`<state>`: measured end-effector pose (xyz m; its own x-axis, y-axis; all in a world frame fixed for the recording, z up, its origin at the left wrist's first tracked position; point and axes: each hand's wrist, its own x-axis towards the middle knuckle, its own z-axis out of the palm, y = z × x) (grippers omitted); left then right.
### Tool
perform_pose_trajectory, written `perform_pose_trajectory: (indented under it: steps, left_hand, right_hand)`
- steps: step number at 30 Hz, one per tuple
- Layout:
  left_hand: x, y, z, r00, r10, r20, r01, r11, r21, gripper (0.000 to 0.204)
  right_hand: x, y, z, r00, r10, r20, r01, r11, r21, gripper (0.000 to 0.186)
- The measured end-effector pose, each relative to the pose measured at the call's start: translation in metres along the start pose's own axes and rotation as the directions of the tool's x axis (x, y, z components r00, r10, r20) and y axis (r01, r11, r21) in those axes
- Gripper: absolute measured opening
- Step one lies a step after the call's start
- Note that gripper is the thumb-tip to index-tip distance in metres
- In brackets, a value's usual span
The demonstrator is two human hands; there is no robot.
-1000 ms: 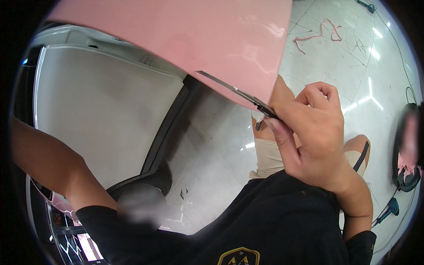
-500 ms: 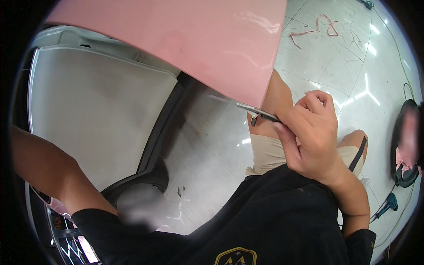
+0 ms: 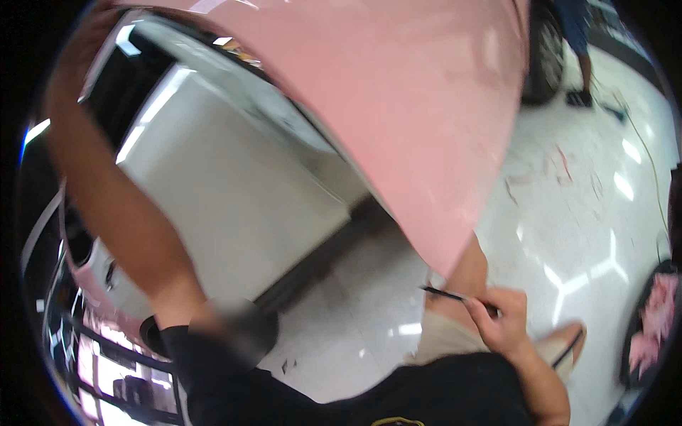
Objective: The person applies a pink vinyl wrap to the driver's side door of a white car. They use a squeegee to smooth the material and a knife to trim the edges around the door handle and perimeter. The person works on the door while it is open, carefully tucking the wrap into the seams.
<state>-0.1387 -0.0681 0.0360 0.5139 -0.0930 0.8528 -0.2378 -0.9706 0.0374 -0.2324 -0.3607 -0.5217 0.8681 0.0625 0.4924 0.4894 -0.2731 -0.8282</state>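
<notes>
Right hand (image 3: 501,319), low in the view just right of centre, curled shut around the dark handles of a pair of scissors (image 3: 455,297). Blades thin, dark, pressed together, pointing left and slightly up. Blade tips free in the air, just below the lowest corner of the pink sheet (image 3: 419,106), near it but not touching.

Pink sheet (smooth, faintly glossy, some sort of film or thin plastic) filling the top middle of the view, tapering downward to a blunt corner right above the scissors. Right edge running up toward the top right.

Left hand (image 3: 92,35) raised far up at the top left, blurred at the rim of the view, seemingly at the upper edge of the pink sheet; cannot tell whether closed on it or merely against it. Left forearm (image 3: 121,199) running diagonally from the black sleeve (image 3: 213,369) up to that hand.

Behind the arm, a large white panel (image 3: 227,192) with dark trim along its lower right edge, and a dark glass area above it. White glossy tiled floor (image 3: 568,234) to the right, with thin pink scraps (image 3: 554,167) scattered on it. Bare knee and beige shorts (image 3: 444,341) just beneath the scissors. Another person's leg (image 3: 579,50) at the top right, well apart.
</notes>
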Motion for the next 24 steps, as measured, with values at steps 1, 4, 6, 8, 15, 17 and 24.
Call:
perform_pose_trajectory:
  steps: [1, 4, 6, 8, 15, 17, 24]
  left_hand:
    - [0.003, 0.009, -0.005, 1.000, -0.025, 0.013, 0.024, 0.999, 0.029, 0.051]
    - [-0.015, 0.042, -0.030, 0.999, -0.038, 0.022, 0.037, 0.998, 0.055, 0.052]
    - [-0.035, 0.040, 0.015, 1.000, 0.010, 0.015, -0.007, 0.987, -0.161, 0.061]
    - [-0.046, 0.042, 0.014, 1.000, -0.012, -0.017, 0.009, 0.986, -0.166, 0.057]
    - [-0.038, 0.052, 0.002, 0.983, 0.178, -0.034, -0.178, 0.984, 0.011, 0.034]
    - [-0.038, 0.060, -0.004, 0.987, 0.151, -0.048, -0.149, 0.988, 0.040, 0.033]
    - [-0.060, 0.058, -0.021, 0.999, -0.007, -0.034, 0.008, 1.000, 0.026, 0.045]
  right_hand:
    - [0.001, 0.006, 0.002, 0.997, -0.025, -0.067, 0.028, 0.998, 0.053, 0.027]
    - [-0.002, 0.013, 0.006, 0.998, -0.039, -0.051, 0.050, 0.971, 0.233, 0.014]
    - [0.002, 0.020, -0.011, 0.995, -0.011, -0.104, 0.032, 0.979, 0.202, 0.012]
    - [0.013, 0.010, -0.029, 0.996, -0.087, -0.020, 0.090, 0.968, 0.234, 0.016]
    - [0.153, -0.105, -0.094, 0.945, -0.326, 0.035, 0.288, 0.876, 0.386, 0.025]
    - [0.216, -0.161, -0.097, 0.843, -0.528, -0.104, 0.513, 0.731, 0.450, 0.033]
    - [0.371, -0.328, -0.077, 0.806, -0.592, -0.022, 0.491, 0.647, 0.583, 0.022]
